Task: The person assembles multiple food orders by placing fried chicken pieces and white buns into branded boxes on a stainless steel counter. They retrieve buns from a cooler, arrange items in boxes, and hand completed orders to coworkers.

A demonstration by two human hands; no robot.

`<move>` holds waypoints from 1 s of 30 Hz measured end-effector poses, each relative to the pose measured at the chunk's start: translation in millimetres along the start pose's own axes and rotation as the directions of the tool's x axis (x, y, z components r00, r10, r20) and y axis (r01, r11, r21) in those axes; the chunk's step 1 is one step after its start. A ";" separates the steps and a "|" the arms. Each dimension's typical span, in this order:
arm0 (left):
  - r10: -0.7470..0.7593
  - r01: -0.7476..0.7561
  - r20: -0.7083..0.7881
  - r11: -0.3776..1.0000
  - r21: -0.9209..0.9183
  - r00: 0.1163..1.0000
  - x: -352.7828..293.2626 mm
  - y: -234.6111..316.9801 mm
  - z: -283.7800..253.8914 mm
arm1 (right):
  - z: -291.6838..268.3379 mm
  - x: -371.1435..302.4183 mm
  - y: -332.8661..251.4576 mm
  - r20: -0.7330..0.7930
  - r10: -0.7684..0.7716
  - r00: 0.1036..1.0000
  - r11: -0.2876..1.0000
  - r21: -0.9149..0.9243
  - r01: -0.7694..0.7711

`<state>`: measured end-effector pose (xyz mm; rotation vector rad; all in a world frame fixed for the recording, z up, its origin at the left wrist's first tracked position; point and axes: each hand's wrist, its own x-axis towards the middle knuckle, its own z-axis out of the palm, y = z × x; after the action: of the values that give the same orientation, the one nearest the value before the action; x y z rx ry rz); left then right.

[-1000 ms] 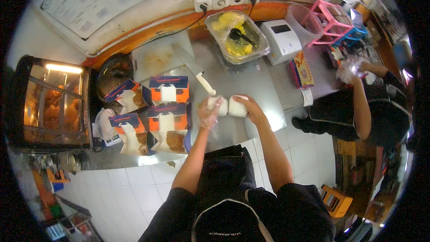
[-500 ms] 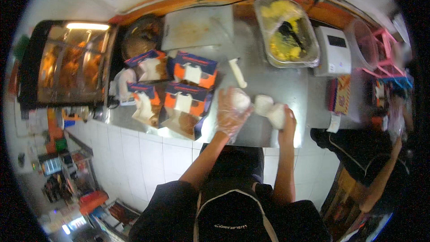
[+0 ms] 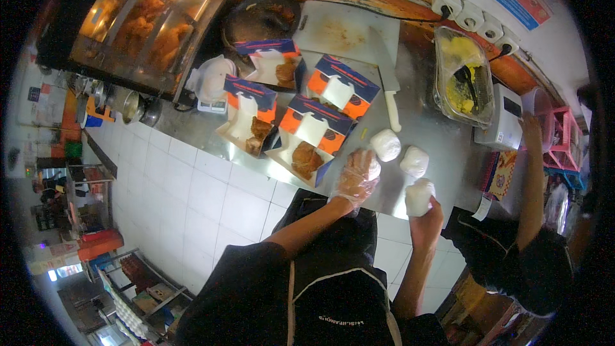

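Observation:
My left hand (image 3: 355, 182), in a clear plastic glove, is closed round a white wrapped bundle (image 3: 374, 168) at the counter's near edge. Bare fingers of my right hand (image 3: 425, 223) grip another white wrapped bundle (image 3: 419, 197) from below. Between and beyond the hands, two similar bundles, one left (image 3: 385, 145) and one right (image 3: 414, 161), rest on the metal counter. What is inside the wrapping is hidden. Left of my gloved hand stand several open blue-and-orange boxes, the nearest box (image 3: 315, 123) with a piece of fried chicken (image 3: 307, 159) in it.
A large knife (image 3: 387, 77) lies across a white cutting board (image 3: 346, 29). Beyond is a clear tray (image 3: 442, 99) of yellow food with a black spoon. A heated display case (image 3: 138, 25) fills the far left. At right, a co-worker's arm (image 3: 530, 179) reaches past a white machine (image 3: 500, 118).
My view has tilted and shifted. My right hand has drawn its bundle apart from the others, toward me. Two bundles now lie free on the counter. The co-worker's arm now reaches over the counter.

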<state>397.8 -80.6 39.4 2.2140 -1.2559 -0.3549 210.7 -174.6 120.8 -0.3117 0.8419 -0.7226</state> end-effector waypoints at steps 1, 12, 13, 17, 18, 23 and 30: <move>0.051 -0.050 -0.025 0.998 0.032 0.998 -3.4 -3.1 -0.3 | 16.5 -7.3 10.7 0.056 0.010 0.998 0.997 -0.079 -0.006; -0.138 0.182 -0.380 0.980 0.084 0.915 -46.2 -147.6 -164.2 | 175.8 39.5 206.1 0.274 -0.045 0.961 0.405 -0.874 0.268; -0.173 0.214 -0.304 0.971 0.107 0.937 -45.4 -157.6 -165.2 | 181.1 47.0 218.5 0.266 -0.069 0.962 0.270 -0.923 0.275; -0.218 0.237 -0.112 0.952 0.193 0.969 -28.7 -187.1 -154.2 | 192.3 59.8 256.0 0.284 -0.194 0.939 -0.119 -0.957 0.264; -0.243 0.248 -0.052 0.945 0.211 0.969 -23.7 -193.0 -152.0 | 192.7 60.2 261.7 0.334 -0.223 0.916 -0.147 -0.940 0.307; -0.297 0.298 -0.034 0.935 0.191 0.954 -14.2 -211.9 -147.2 | 185.2 63.7 279.6 0.530 -0.246 0.811 -0.231 -0.845 0.482; -0.292 0.285 -0.074 0.954 -0.088 0.954 -28.1 -223.4 -146.6 | 174.6 79.8 302.8 0.497 -0.194 0.846 -0.048 -0.866 0.498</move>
<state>610.3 83.1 24.4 2.3230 -0.8584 -0.4068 518.6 -15.1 30.1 -2.0176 0.9263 -0.3971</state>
